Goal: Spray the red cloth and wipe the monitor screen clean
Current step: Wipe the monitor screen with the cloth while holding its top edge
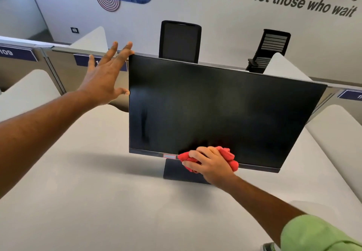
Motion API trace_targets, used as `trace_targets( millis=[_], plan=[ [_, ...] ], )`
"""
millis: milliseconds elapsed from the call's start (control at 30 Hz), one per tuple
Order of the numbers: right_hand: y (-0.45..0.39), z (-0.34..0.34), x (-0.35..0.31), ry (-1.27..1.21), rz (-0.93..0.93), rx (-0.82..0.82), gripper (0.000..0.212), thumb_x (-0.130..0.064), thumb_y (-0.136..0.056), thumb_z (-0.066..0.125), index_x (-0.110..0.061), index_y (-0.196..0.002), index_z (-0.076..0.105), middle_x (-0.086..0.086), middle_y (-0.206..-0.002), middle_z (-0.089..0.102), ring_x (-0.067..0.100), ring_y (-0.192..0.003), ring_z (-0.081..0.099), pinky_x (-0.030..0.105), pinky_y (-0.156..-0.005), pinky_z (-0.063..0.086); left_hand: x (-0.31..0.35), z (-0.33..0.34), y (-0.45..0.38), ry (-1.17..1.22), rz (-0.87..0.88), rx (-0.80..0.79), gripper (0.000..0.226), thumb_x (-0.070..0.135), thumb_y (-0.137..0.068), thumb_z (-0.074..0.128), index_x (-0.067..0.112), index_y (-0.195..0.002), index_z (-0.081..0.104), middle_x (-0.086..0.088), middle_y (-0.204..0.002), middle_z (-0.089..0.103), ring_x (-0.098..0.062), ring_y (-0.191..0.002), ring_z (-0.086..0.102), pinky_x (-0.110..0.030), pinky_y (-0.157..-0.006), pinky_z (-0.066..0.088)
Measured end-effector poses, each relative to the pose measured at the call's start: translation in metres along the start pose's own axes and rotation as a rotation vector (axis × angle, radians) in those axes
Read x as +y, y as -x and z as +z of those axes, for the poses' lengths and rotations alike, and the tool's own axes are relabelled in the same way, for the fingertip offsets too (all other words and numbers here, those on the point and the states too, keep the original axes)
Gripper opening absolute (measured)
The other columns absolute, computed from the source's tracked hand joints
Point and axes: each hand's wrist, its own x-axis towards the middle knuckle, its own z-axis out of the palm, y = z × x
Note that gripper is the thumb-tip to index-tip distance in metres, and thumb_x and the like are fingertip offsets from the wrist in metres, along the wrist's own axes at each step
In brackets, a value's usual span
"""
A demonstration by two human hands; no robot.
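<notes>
Right hand (pixel 210 165) is clamped on the bunched red cloth (pixel 228 155), pressed at the bottom edge of the black flat monitor screen (pixel 215 109); my left hand (pixel 103 76), fingers spread, steadies its upper-left corner. Streaks at left suggest wiping remains; no spray bottle shows.

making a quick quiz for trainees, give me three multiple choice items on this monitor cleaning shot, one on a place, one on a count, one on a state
1. Where on the monitor is the red cloth pressed?
A. top left corner
B. bottom edge, above the stand
C. right edge

2. How many office chairs show behind the partition?
A. two
B. none
C. four

3. What is the left hand doing?
A. holding a spray bottle
B. lying flat on the desk
C. open, fingers spread at the monitor's upper left edge

Answers:
1 B, the right hand bunches the cloth on the lower bezel over the stand.
2 A, one mesh chair and one slatted chair.
3 C, the fingers are splayed by that corner and hold nothing.
</notes>
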Motion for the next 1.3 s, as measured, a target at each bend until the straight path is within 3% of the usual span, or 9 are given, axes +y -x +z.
trace_targets(
  millis=[133,267,467,600,733,967,1033,1100,1300],
  plan=[
    [-0.007,-0.014,0.024,0.065,-0.094,-0.001,0.060,-0.005,-0.092,0.065,-0.039,-0.141,0.056,0.001,-0.138,0.051,0.028,-0.119,0.053,0.044,-0.092,0.043,0.001,-0.001,0.003,-0.005,-0.017,-0.016,0.133,0.021,-0.072,0.092,0.045,-0.160,-0.005,0.017,-0.171,-0.006,-0.010,-0.157,-0.012,-0.071,-0.118,0.005],
    [-0.030,-0.067,0.085,0.093,0.133,0.264,0.047,-0.005,-0.098,0.060,-0.039,-0.130,0.070,0.002,-0.126,0.059,0.030,-0.110,0.059,0.045,-0.085,0.044,0.003,-0.001,0.003,-0.003,-0.020,-0.021,0.138,0.021,-0.072,0.092,0.054,-0.156,-0.012,0.027,-0.163,-0.017,-0.006,-0.154,-0.017,-0.070,-0.117,0.005],
    [-0.068,-0.143,0.173,0.170,0.316,0.406,0.045,-0.010,-0.095,0.062,-0.031,-0.135,0.067,0.007,-0.131,0.054,0.035,-0.116,0.052,0.048,-0.086,0.045,0.003,0.003,-0.002,-0.025,-0.042,-0.019,0.135,0.020,-0.071,0.092,0.044,-0.161,-0.006,0.025,-0.168,-0.014,-0.011,-0.156,-0.017,-0.074,-0.115,0.005],
    [-0.060,-0.125,0.157,0.103,0.370,0.449,0.037,-0.008,-0.101,0.062,-0.028,-0.130,0.072,0.008,-0.127,0.058,0.037,-0.115,0.056,0.049,-0.091,0.048,0.004,0.004,-0.006,-0.057,-0.055,-0.021,0.136,0.020,-0.070,0.093,0.048,-0.159,-0.007,0.029,-0.166,-0.016,-0.010,-0.156,-0.018,-0.075,-0.114,0.005],
    [-0.013,-0.074,0.103,0.055,0.163,0.283,0.037,-0.008,-0.108,0.049,-0.031,-0.124,0.073,0.003,-0.126,0.059,0.032,-0.113,0.058,0.047,-0.095,0.049,0.004,0.005,-0.005,-0.060,-0.079,-0.018,0.139,0.021,-0.070,0.093,0.052,-0.158,-0.010,0.030,-0.165,-0.018,-0.009,-0.156,-0.018,-0.075,-0.114,0.004],
    [0.061,-0.024,0.047,0.029,-0.111,-0.090,0.060,-0.009,-0.088,0.075,-0.032,-0.141,0.057,0.002,-0.138,0.057,0.029,-0.120,0.055,0.045,-0.093,0.057,0.008,0.001,0.003,-0.073,-0.104,-0.027,0.136,0.020,-0.071,0.092,0.045,-0.161,-0.007,0.018,-0.171,-0.006,-0.009,-0.156,-0.016,-0.075,-0.115,0.005],
    [0.056,-0.029,0.054,0.092,-0.150,-0.087,0.052,-0.008,-0.096,0.062,-0.032,-0.142,0.055,0.002,-0.134,0.056,0.028,-0.114,0.058,0.045,-0.090,0.054,0.010,0.000,0.007,-0.083,-0.110,-0.034,0.133,0.018,-0.072,0.091,0.042,-0.161,-0.005,0.021,-0.170,-0.008,-0.012,-0.157,-0.014,-0.076,-0.115,0.005],
    [0.048,-0.043,0.075,0.146,-0.114,-0.004,0.047,-0.006,-0.103,0.042,-0.033,-0.137,0.060,0.004,-0.129,0.058,0.030,-0.106,0.060,0.047,-0.083,0.050,0.011,0.000,0.009,-0.079,-0.102,-0.031,0.131,0.017,-0.073,0.091,0.040,-0.161,-0.003,0.024,-0.169,-0.011,-0.013,-0.158,-0.012,-0.076,-0.115,0.006],
    [0.007,-0.130,0.185,0.288,0.256,0.365,0.051,-0.002,-0.097,0.057,-0.033,-0.138,0.066,0.004,-0.132,0.057,0.034,-0.115,0.058,0.046,-0.087,0.041,0.013,0.001,0.002,-0.110,-0.085,-0.023,0.134,0.016,-0.069,0.093,0.041,-0.161,-0.002,0.030,-0.167,-0.012,-0.013,-0.158,-0.008,-0.080,-0.110,0.009]
  ],
)
